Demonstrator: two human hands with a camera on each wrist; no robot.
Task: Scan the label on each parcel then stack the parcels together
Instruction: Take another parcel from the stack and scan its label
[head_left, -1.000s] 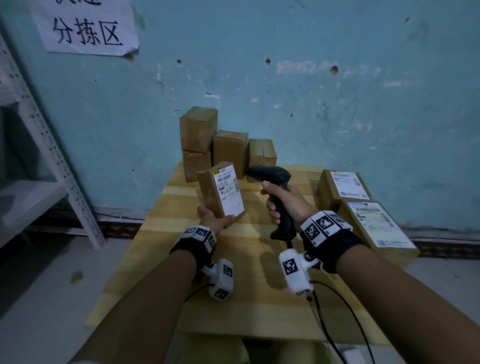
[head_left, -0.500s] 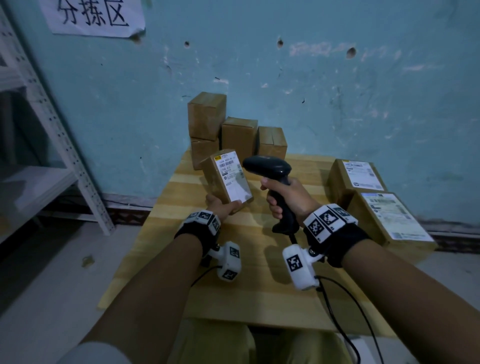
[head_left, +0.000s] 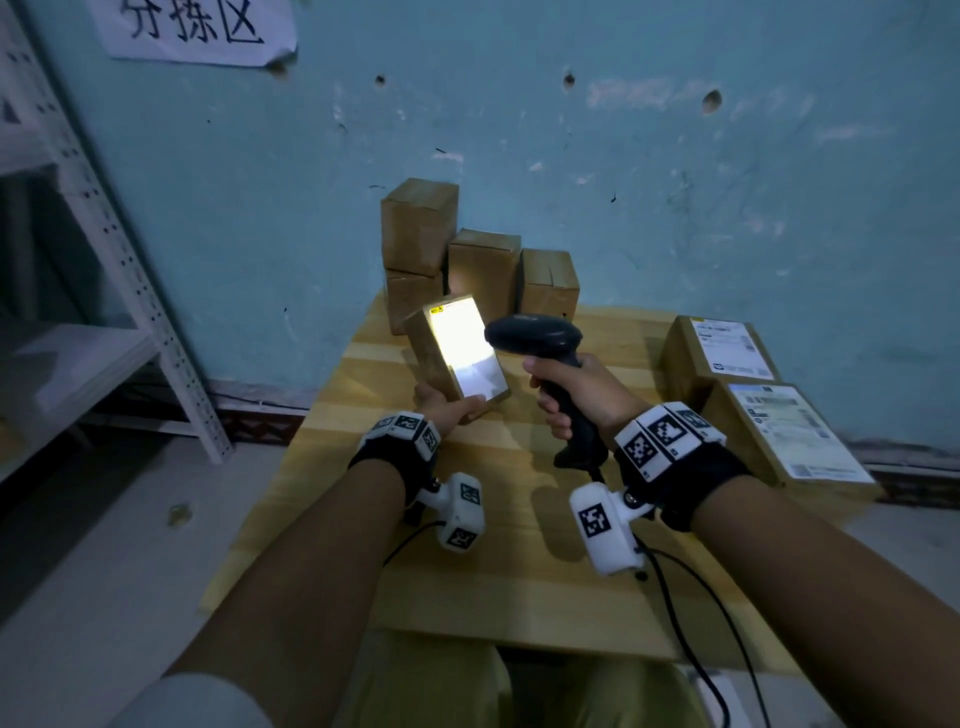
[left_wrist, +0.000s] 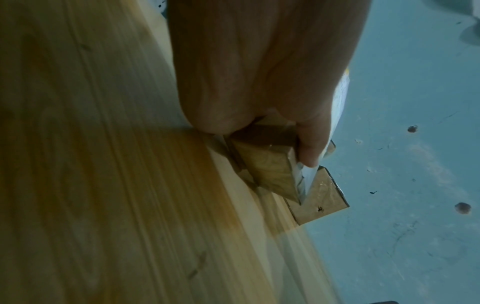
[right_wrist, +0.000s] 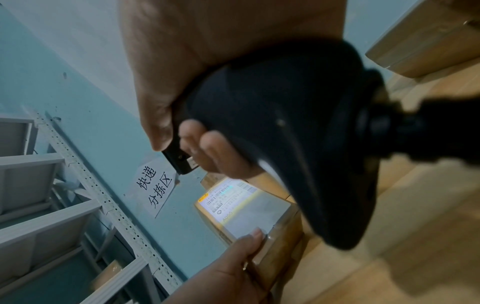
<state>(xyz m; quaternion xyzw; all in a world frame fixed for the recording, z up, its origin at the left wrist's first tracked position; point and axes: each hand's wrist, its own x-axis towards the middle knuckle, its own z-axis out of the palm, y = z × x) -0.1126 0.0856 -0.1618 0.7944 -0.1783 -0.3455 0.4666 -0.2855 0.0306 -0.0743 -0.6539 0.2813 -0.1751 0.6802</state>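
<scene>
Since a second ago the scanner's light has come on, washing out the label (head_left: 466, 352) that read clearly before. My left hand (head_left: 445, 410) pinches the parcel (head_left: 457, 358) at its lower end, thumb on the label face, holding it tilted above the desk (head_left: 498, 571), in front of the stack (head_left: 467, 260) at the desk's far edge. Right of the parcel, my right hand (head_left: 582, 389) wraps its grip round the scanner (head_left: 540, 348) handle, head aimed at the label. Two boxes (head_left: 753, 395) lie at the desk's right edge.
</scene>
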